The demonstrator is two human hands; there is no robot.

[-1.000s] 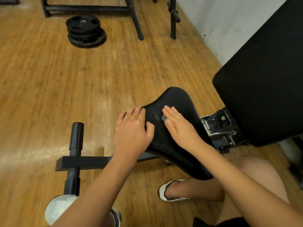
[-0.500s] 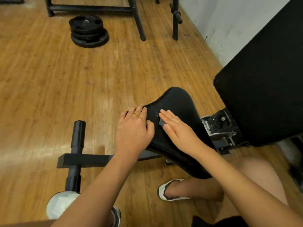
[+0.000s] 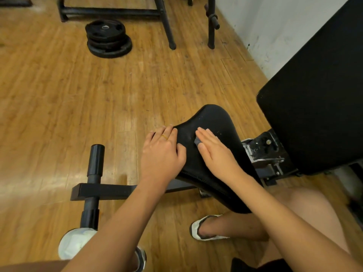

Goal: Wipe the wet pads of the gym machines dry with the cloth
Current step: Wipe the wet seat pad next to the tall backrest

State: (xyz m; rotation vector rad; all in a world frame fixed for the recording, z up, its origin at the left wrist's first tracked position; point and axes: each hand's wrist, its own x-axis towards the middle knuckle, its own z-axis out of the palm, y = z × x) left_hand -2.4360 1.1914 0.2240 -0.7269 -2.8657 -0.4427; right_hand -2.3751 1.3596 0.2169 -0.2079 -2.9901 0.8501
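Note:
A black seat pad point(image 3: 214, 122) of a bench slopes up in the middle of the view. My left hand point(image 3: 162, 154) grips its left edge, thumb on top of the pad. My right hand point(image 3: 216, 152) lies flat on the pad with straight fingers, pressing a small grey cloth point(image 3: 197, 141) onto it; only a corner of the cloth shows by the thumb. A large black back pad point(image 3: 318, 99) rises at the right.
The bench's black foot bar point(image 3: 94, 185) crosses the wooden floor at the lower left. Stacked weight plates point(image 3: 108, 39) lie at the back, beside a black rack frame point(image 3: 165, 22). A white wall point(image 3: 275, 26) runs along the right. My feet and knee are below.
My right hand has slid a little to the left and down the seat pad with the cloth under it. My left hand has kept its grip on the pad's edge.

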